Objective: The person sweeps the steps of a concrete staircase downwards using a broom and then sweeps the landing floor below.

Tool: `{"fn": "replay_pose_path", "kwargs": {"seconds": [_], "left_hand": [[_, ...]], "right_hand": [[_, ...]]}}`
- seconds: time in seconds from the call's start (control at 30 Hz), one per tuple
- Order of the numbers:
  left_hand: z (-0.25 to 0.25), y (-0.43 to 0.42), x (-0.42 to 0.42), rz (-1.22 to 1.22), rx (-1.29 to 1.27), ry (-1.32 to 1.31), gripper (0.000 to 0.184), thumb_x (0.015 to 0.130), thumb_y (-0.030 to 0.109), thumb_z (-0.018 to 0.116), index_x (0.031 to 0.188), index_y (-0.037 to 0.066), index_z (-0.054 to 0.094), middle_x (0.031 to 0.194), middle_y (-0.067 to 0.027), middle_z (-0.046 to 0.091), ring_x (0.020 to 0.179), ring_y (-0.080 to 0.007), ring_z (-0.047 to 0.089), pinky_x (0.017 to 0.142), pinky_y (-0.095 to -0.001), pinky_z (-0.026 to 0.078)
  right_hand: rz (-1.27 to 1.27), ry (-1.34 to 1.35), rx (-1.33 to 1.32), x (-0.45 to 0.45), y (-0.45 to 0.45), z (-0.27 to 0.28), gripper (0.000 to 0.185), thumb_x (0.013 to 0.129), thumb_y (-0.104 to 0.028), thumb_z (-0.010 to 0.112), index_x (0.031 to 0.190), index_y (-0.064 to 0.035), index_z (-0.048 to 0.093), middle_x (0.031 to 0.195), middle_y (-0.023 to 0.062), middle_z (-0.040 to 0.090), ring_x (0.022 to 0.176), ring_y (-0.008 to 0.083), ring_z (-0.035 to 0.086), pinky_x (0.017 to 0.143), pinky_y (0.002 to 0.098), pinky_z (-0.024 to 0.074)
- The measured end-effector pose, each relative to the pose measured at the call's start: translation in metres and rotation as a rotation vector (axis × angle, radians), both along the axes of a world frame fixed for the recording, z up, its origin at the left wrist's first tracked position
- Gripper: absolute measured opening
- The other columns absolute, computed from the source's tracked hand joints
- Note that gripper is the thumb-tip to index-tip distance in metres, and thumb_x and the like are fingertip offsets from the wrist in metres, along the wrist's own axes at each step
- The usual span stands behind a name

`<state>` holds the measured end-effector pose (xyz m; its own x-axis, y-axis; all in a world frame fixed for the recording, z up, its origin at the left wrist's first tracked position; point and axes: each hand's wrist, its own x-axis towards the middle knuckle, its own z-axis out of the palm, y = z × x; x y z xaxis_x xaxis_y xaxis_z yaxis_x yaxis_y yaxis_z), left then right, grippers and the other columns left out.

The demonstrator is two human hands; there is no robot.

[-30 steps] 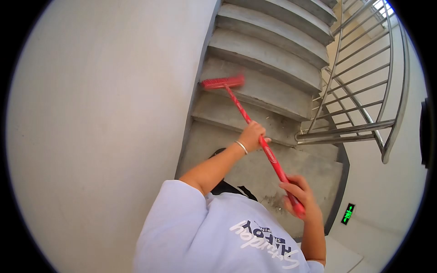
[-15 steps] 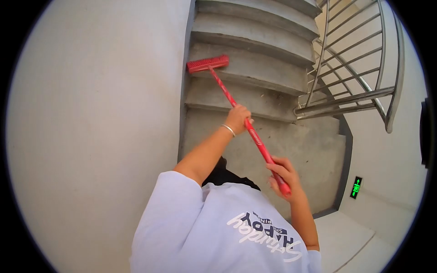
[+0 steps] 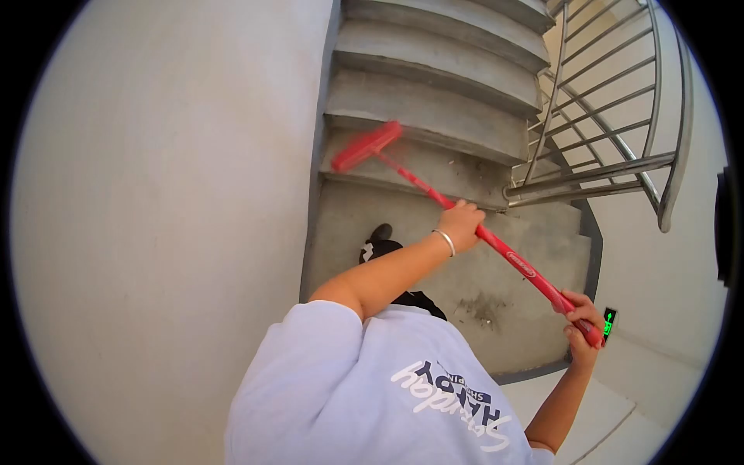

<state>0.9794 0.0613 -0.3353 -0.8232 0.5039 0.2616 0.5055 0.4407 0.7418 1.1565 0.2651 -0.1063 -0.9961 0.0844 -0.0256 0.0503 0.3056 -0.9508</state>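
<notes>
Red broom aslant in left hand and right hand

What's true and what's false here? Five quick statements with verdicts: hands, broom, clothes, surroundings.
1. The left hand and right hand both hold the red broom. True.
2. The right hand grips the broom's middle. False: it grips near the end away from the brush head.
3. The bracelet is on the left wrist. True.
4. A black top is worn. False: the shirt is pale, with lettering.
5. The metal railing is at the picture's right. True.
</notes>
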Motion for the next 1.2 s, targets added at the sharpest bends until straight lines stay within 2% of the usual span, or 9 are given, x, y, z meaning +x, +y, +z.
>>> {"fn": "replay_pose_path", "kwargs": {"seconds": [0.07, 0.27, 0.4, 0.6, 0.7, 0.83, 0.93, 1.03, 1.2], "left_hand": [[-0.020, -0.009, -0.005, 0.019, -0.168, -0.076, 0.021, 0.078, 0.028, 0.068, 0.079, 0.010, 0.056, 0.087, -0.0080, 0.057, 0.090, -0.0300, 0.053, 0.071, -0.0416, 0.048], [-0.032, -0.029, -0.047, 0.272, -0.172, -0.171, 0.017, 0.079, 0.026, 0.068, 0.083, 0.011, 0.060, 0.088, -0.0095, 0.058, 0.090, -0.0312, 0.055, 0.073, -0.0419, 0.049], [-0.048, -0.033, -0.125, 0.399, -0.147, -0.182, 0.016, 0.079, 0.024, 0.068, 0.079, 0.010, 0.058, 0.086, -0.0102, 0.058, 0.088, -0.0325, 0.055, 0.073, -0.0430, 0.048], [-0.150, -0.036, -0.244, 0.509, -0.236, -0.203, 0.015, 0.083, 0.026, 0.064, 0.084, 0.011, 0.061, 0.090, -0.0121, 0.060, 0.091, -0.0342, 0.054, 0.076, -0.0441, 0.048], [-0.173, -0.023, -0.257, 0.326, -0.251, -0.329, 0.015, 0.083, 0.024, 0.063, 0.083, 0.010, 0.061, 0.091, -0.0127, 0.061, 0.093, -0.0342, 0.054, 0.077, -0.0454, 0.048], [-0.136, -0.022, -0.223, 0.129, -0.333, -0.377, 0.018, 0.081, 0.025, 0.066, 0.079, 0.009, 0.058, 0.088, -0.0097, 0.061, 0.091, -0.0332, 0.055, 0.077, -0.0449, 0.048], [-0.083, -0.020, -0.206, 0.165, -0.269, -0.383, 0.021, 0.081, 0.027, 0.065, 0.078, 0.008, 0.058, 0.086, -0.0116, 0.060, 0.090, -0.0335, 0.056, 0.077, -0.0464, 0.048], [-0.079, -0.023, -0.209, 0.281, -0.274, -0.339, 0.024, 0.082, 0.029, 0.065, 0.077, 0.007, 0.056, 0.083, -0.0125, 0.059, 0.089, -0.0336, 0.056, 0.079, -0.0467, 0.047], [-0.160, -0.031, -0.240, 0.276, -0.285, -0.369, 0.019, 0.081, 0.026, 0.065, 0.078, 0.008, 0.058, 0.088, -0.0102, 0.061, 0.092, -0.0324, 0.054, 0.076, -0.0448, 0.049]], "right_hand": [[0.076, -0.030, 0.019, -0.035, -0.001, 0.002, 0.021, 0.059, -0.006, 0.062, 0.080, -0.0013, 0.063, 0.111, 0.0225, 0.061, 0.097, 0.0262, 0.061, 0.087, 0.0361, 0.0451], [0.302, -0.274, -0.009, -0.165, 0.008, 0.001, 0.022, 0.057, -0.006, 0.062, 0.079, -0.0004, 0.064, 0.111, 0.0242, 0.062, 0.093, 0.0248, 0.062, 0.083, 0.0322, 0.0455], [0.394, -0.136, -0.013, -0.274, 0.009, -0.032, 0.022, 0.059, -0.005, 0.060, 0.080, -0.0004, 0.063, 0.112, 0.0227, 0.063, 0.093, 0.0243, 0.062, 0.083, 0.0309, 0.0457], [0.315, -0.250, -0.169, -0.390, 0.000, -0.119, 0.020, 0.062, -0.002, 0.057, 0.082, -0.0013, 0.061, 0.114, 0.0196, 0.062, 0.098, 0.0221, 0.060, 0.084, 0.0299, 0.0459], [0.200, -0.332, -0.152, -0.395, 0.000, -0.124, 0.020, 0.064, -0.002, 0.057, 0.083, -0.0005, 0.061, 0.114, 0.0187, 0.063, 0.092, 0.0203, 0.061, 0.080, 0.0305, 0.0476], [0.272, -0.277, -0.147, -0.351, 0.030, -0.107, 0.016, 0.059, -0.005, 0.059, 0.075, 0.0001, 0.061, 0.110, 0.0214, 0.063, 0.094, 0.0222, 0.061, 0.084, 0.0344, 0.0480], [0.224, -0.171, -0.208, -0.338, 0.033, -0.091, 0.015, 0.057, -0.007, 0.060, 0.070, 0.0002, 0.061, 0.110, 0.0229, 0.063, 0.094, 0.0242, 0.061, 0.085, 0.0362, 0.0480], [0.262, -0.167, -0.234, -0.345, 0.039, -0.091, 0.018, 0.057, -0.007, 0.060, 0.074, 0.0003, 0.061, 0.109, 0.0239, 0.063, 0.096, 0.0272, 0.062, 0.085, 0.0386, 0.0483], [0.143, -0.397, -0.334, -0.383, -0.012, -0.117, 0.017, 0.075, -0.005, 0.065, 0.090, 0.0010, 0.062, 0.111, 0.0225, 0.062, 0.095, 0.0282, 0.063, 0.082, 0.0376, 0.0511]]}}
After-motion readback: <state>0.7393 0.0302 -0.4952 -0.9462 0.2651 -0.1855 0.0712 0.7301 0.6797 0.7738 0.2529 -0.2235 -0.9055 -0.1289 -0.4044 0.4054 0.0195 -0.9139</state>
